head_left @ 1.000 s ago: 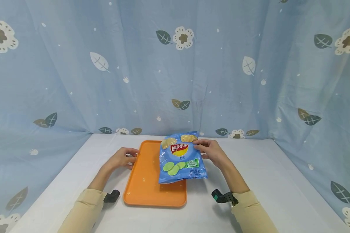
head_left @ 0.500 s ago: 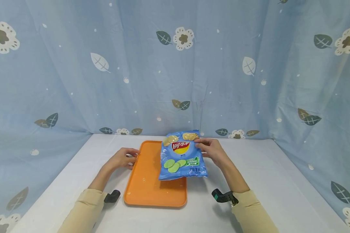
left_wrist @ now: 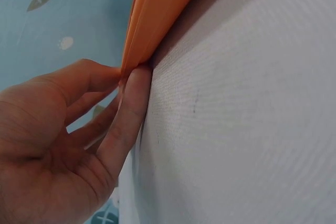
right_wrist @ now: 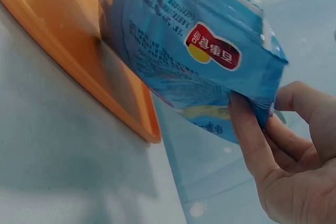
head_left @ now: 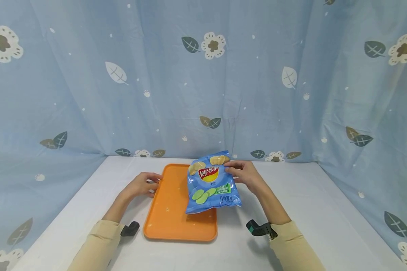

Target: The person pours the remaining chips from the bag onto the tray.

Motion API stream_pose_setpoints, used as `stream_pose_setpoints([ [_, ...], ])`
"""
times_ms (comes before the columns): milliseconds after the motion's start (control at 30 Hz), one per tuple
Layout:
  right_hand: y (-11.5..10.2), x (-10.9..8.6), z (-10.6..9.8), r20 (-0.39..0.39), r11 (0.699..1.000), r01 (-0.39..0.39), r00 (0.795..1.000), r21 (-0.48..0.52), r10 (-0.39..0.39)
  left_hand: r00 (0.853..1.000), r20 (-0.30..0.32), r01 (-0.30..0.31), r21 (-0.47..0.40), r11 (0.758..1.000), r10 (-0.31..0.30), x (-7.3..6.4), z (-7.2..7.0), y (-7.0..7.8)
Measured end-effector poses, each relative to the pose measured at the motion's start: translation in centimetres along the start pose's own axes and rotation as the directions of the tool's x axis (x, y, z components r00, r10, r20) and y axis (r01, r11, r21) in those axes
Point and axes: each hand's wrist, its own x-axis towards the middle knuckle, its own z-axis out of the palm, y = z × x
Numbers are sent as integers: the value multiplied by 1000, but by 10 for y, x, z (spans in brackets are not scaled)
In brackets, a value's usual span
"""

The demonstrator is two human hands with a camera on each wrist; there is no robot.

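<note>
My right hand (head_left: 245,174) pinches the upper right edge of a blue Lay's potato chip bag (head_left: 208,180). The bag hangs tilted over the right part of an orange tray (head_left: 166,218), its lower right corner past the tray's right side. In the right wrist view, the thumb and fingers (right_wrist: 249,135) hold a corner of the bag (right_wrist: 163,40), whose printed back faces the camera. My left hand (head_left: 142,184) is at the tray's left edge. The left wrist view shows its fingertips pinching the rim of the tray (left_wrist: 157,19).
The tray lies on a white-covered table (head_left: 312,210). A blue curtain (head_left: 251,94) with leaf and flower prints hangs behind the table and along both sides. Each wrist wears a dark strapped camera, such as the right wrist camera (head_left: 256,228).
The chip bag swings and turns slightly in my right hand, rising a little and then dropping back with a tilt. My left hand and the tray stay in place.
</note>
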Motion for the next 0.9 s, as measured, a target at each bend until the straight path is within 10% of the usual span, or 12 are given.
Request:
stream_pose_setpoints([
  [900,-6,-2,-2,-13,999,10,1000,34,-10,1000,-1,3,-17,1000,-3,-1,0,-2],
])
